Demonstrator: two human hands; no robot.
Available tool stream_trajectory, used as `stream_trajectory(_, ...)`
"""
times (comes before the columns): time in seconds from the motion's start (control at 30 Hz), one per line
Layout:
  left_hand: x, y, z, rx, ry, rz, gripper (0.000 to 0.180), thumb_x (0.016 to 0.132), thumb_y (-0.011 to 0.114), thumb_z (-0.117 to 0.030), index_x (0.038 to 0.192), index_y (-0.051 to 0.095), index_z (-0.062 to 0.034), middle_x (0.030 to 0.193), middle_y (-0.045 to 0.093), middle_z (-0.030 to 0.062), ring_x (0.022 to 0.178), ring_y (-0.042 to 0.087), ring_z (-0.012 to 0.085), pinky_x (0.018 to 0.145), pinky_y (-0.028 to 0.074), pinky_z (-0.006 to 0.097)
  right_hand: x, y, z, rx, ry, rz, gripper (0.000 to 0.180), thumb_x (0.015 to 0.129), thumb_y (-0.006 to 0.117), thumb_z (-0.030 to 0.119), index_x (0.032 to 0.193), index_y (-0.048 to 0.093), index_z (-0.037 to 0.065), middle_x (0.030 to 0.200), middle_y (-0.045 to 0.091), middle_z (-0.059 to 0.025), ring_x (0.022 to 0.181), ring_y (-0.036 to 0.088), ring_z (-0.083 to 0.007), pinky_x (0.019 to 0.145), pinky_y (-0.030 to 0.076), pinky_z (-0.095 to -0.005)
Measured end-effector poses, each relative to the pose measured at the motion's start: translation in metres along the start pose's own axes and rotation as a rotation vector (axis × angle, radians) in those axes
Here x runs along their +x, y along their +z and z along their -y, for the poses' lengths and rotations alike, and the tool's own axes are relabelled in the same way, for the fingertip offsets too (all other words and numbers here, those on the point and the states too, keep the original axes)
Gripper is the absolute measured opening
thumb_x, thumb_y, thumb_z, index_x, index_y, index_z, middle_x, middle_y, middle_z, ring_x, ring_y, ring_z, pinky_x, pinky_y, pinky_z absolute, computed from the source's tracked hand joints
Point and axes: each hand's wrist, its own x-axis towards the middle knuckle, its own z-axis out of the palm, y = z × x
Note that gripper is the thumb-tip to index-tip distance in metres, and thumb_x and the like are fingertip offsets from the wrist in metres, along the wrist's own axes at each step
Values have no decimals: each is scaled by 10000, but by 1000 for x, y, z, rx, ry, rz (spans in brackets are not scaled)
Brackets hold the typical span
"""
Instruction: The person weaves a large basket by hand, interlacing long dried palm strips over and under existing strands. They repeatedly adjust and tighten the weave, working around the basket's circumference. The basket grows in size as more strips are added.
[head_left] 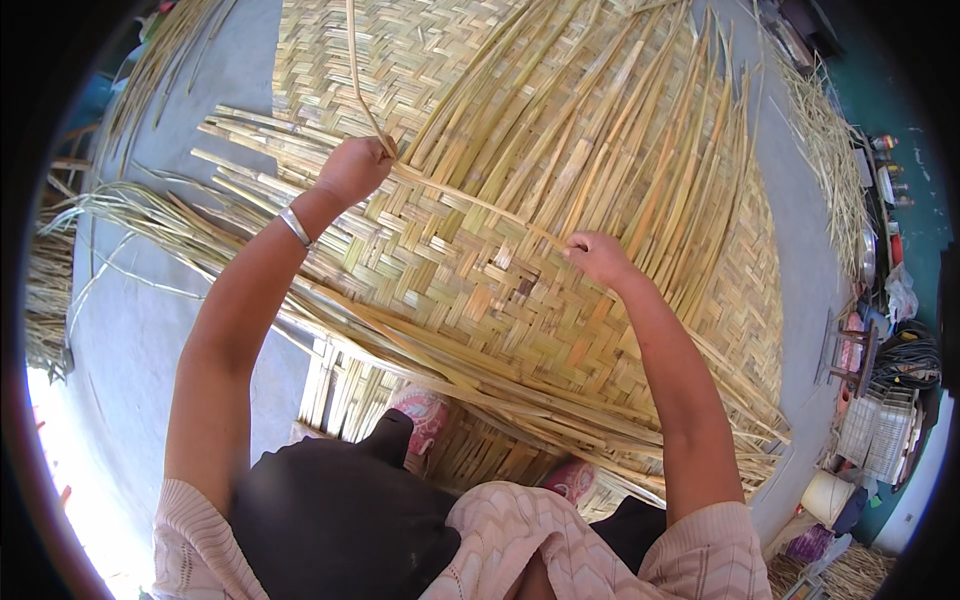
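Note:
A long, flat reed strip point(470, 198) stretches between my two hands above a large woven mat point(440, 260). My left hand point(357, 168) is closed round the strip, whose far part bends up toward the top edge of the view. Lower and to the right, my right hand point(597, 258) pinches the strip between thumb and fingers. Beyond my hands, many loose reed strips point(590, 130) fan out lengthwise over the mat. More unwoven strip ends point(240, 150) stick out past the mat's left side.
A bundle of long strips point(150, 210) lies left of the mat on the grey floor point(130, 300). Loose strips point(480, 385) run along the mat's near edge by my feet point(425, 415). At right stand a small stool point(855, 365), a wire rack point(880, 435) and a straw pile point(830, 160).

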Motion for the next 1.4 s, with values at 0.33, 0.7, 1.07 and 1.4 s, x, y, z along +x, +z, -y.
stream_trajectory(0.33,18,-14,16,-1029,-526,192,224,877,657,-225,990,634,-33,814,660,13,709,622,73,625,487,207,-9,3,9,-155,-74,-106,171,886,593,209,870,637,44,767,602,-127,718,574,-277,676,448,-403)
stream_trajectory(0.7,65,21,-81,-1067,-272,466,285,925,600,-200,1148,579,-23,1034,659,75,918,654,147,807,541,283,-19,44,4,154,94,-664,179,857,612,206,870,641,30,740,620,-138,700,613,-310,662,477,-404)
stream_trajectory(1.07,98,121,-211,-354,151,429,279,836,573,-104,1047,632,68,982,675,234,872,665,349,764,529,404,-21,63,-6,967,165,-797,106,876,625,96,895,624,-9,692,617,-47,599,669,-141,510,484,-266)
stream_trajectory(1.4,134,130,-195,-420,-291,579,273,737,780,-196,866,628,-10,726,633,146,550,595,166,459,496,334,-33,55,1,1009,159,-766,109,875,630,96,875,613,-12,692,621,-45,589,663,-129,482,473,-255)
